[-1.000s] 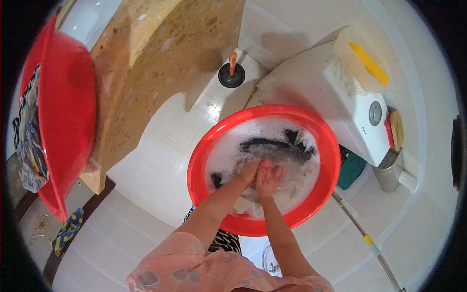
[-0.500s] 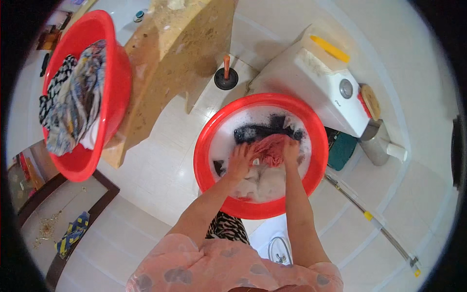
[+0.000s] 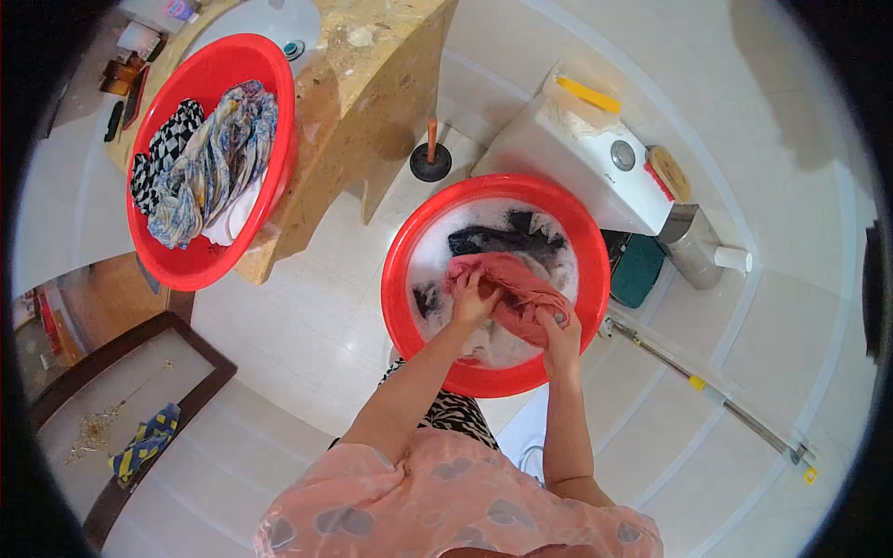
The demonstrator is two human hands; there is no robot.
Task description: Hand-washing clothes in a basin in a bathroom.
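Note:
A bunched pink cloth (image 3: 516,286) is stretched between my two hands over a round red basin (image 3: 398,270) of foamy water. My left hand (image 3: 473,302) grips its left part, fingers curled into the fabric. On the lower right end, my right hand (image 3: 558,335) is closed round the cloth. Behind it, a dark garment (image 3: 493,242) lies in the suds. Whitish fabric shows partly beneath the pink cloth, and a small dark piece (image 3: 426,299) floats by the basin's left side.
Another red basin (image 3: 286,158) holding patterned clothes (image 3: 219,158) stands on the stone counter (image 3: 372,102) at left. A plunger (image 3: 431,160) is behind my basin. The white toilet tank (image 3: 577,153), a metal bin (image 3: 690,246) and a long pole (image 3: 660,358) are to the right.
The pink cloth has been lifted from the suds and spread out between my hands. Both hands now grip it. The whole view has shifted slightly.

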